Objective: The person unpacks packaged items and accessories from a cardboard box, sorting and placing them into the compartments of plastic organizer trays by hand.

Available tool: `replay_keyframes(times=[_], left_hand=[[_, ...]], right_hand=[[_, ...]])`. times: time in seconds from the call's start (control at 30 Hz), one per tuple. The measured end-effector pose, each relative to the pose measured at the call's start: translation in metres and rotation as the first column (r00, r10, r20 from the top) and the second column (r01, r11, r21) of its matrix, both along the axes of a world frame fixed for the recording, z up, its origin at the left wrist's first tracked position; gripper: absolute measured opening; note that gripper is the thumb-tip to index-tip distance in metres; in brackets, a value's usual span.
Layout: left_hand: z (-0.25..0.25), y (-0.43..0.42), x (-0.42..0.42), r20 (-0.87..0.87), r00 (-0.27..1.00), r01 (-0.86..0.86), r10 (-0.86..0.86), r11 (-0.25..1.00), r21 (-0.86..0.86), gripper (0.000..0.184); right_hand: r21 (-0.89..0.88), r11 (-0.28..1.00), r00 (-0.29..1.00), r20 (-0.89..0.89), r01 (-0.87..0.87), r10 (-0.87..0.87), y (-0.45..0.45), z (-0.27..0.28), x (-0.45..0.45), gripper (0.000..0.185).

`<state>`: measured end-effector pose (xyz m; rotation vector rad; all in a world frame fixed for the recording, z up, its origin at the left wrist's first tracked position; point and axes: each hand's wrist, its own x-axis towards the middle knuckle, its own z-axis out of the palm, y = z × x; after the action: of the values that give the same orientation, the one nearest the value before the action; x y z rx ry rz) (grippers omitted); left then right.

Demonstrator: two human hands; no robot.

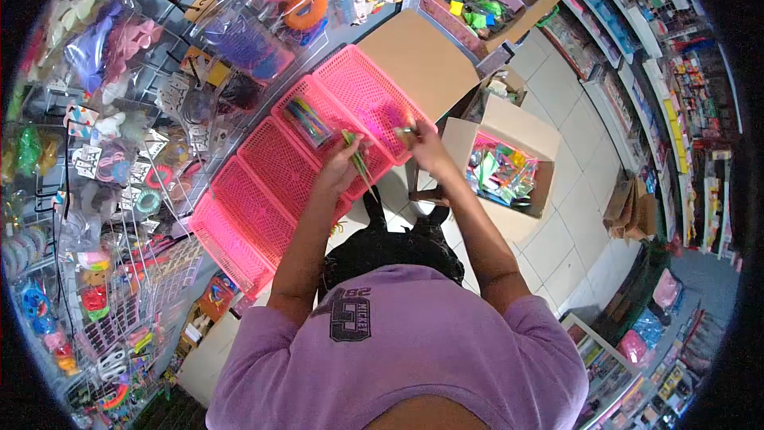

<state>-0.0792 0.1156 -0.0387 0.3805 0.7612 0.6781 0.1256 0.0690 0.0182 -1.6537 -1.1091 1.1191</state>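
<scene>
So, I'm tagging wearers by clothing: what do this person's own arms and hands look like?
Short lavender sleeves leave both forearms bare. The left hand and right hand wear no gloves; the right is blurred, and any rings are too small to tell. No cables or sleeve markings show.

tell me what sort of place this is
Probably a small accessories or variety shop: wrapped bows hang on a wall rack, packed shelves line the right side, and pink baskets stand together.

Bright middle, dim fisheye-bent edges, motion blur at the right grip (428,150)
</scene>
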Motion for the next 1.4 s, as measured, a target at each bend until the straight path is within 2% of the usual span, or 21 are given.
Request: replay_keyframes(times=[0.03,0.13,0.23,0.27,0.37,0.47,0.57,0.6,0.67,0.77,0.8,0.87,0.97,1.0,1.1,1.2,1.3,1.4], left_hand=[[0.005,0.000,0.004,0.003,1.000,-0.001,0.001,1.000,0.011,0.020],[0.035,-0.005,0.007,-0.028,0.999,0.016,-0.016,1.000,-0.007,0.016],[0.019,-0.003,0.008,-0.034,0.988,-0.148,0.153,0.984,0.102,0.011],[0.023,-0.001,0.005,-0.056,0.988,-0.137,0.147,0.979,0.149,0.008],[0.027,0.000,-0.010,-0.111,0.979,-0.148,0.171,0.971,0.187,0.006],[0.027,0.000,-0.016,-0.153,0.948,-0.241,0.280,0.942,0.234,0.005],[0.022,0.004,-0.027,-0.227,0.893,-0.318,0.389,0.901,0.294,0.008],[0.027,0.005,-0.031,-0.305,0.882,-0.290,0.359,0.924,0.251,0.007],[0.036,0.005,-0.035,-0.394,0.844,-0.229,0.365,0.908,0.350,0.010],[0.033,0.006,-0.038,-0.441,0.788,-0.184,0.430,0.847,0.499,0.011],[0.031,0.007,-0.038,-0.439,0.772,-0.175,0.459,0.818,0.548,0.011],[0.029,0.007,-0.047,-0.494,0.751,-0.163,0.439,0.847,0.505,0.012],[0.029,0.011,-0.058,-0.526,0.707,-0.168,0.472,0.835,0.524,0.012],[0.029,0.012,-0.061,-0.528,0.690,-0.172,0.495,0.821,0.544,0.012],[0.026,0.013,-0.067,-0.507,0.674,-0.238,0.537,0.808,0.539,0.012],[0.025,0.011,-0.072,-0.527,0.688,-0.250,0.498,0.845,0.472,0.011],[0.027,0.011,-0.070,-0.532,0.685,-0.239,0.497,0.844,0.480,0.012],[0.019,0.011,-0.070,-0.522,0.687,-0.213,0.506,0.827,0.521,0.013]], right_hand=[[-0.003,1.000,0.999,-0.033,0.007,-0.007,0.007,0.000,-0.016,0.027],[0.007,1.000,0.991,0.130,-0.019,0.018,0.021,0.019,-0.055,0.019],[0.007,1.000,0.989,0.143,-0.025,0.024,0.032,-0.013,-0.075,0.014],[0.078,0.996,0.993,0.116,-0.036,0.027,0.034,-0.037,-0.079,0.014],[0.024,0.998,0.997,0.054,-0.058,0.057,0.033,-0.031,-0.087,0.013],[0.002,1.000,0.954,-0.301,-0.005,0.005,0.034,-0.058,-0.092,0.013],[-0.020,1.000,0.973,-0.231,-0.005,0.000,0.033,-0.048,-0.088,0.014],[-0.031,0.999,0.983,-0.184,-0.019,0.013,0.035,-0.053,-0.087,0.015],[-0.057,0.997,0.995,-0.093,-0.044,0.038,0.040,-0.066,-0.085,0.019],[0.029,0.999,0.998,-0.036,-0.044,0.045,0.046,-0.057,-0.086,0.021],[0.058,0.997,0.998,0.035,-0.055,0.053,0.048,-0.058,-0.087,0.021],[0.111,0.991,0.982,0.176,-0.081,0.061,0.049,-0.060,-0.091,0.023],[-0.025,0.992,0.954,0.274,-0.121,0.123,0.045,-0.065,-0.104,0.027],[-0.029,0.987,0.917,0.367,-0.155,0.155,0.043,-0.060,-0.109,0.027],[-0.041,0.977,0.886,0.416,-0.208,0.206,0.034,-0.047,-0.116,0.028],[-0.163,0.955,0.837,0.460,-0.250,0.297,0.034,-0.071,-0.122,0.029],[-0.134,0.943,0.826,0.456,-0.304,0.331,0.028,-0.067,-0.122,0.028],[-0.088,0.947,0.869,0.380,-0.308,0.317,0.026,-0.055,-0.120,0.025]])
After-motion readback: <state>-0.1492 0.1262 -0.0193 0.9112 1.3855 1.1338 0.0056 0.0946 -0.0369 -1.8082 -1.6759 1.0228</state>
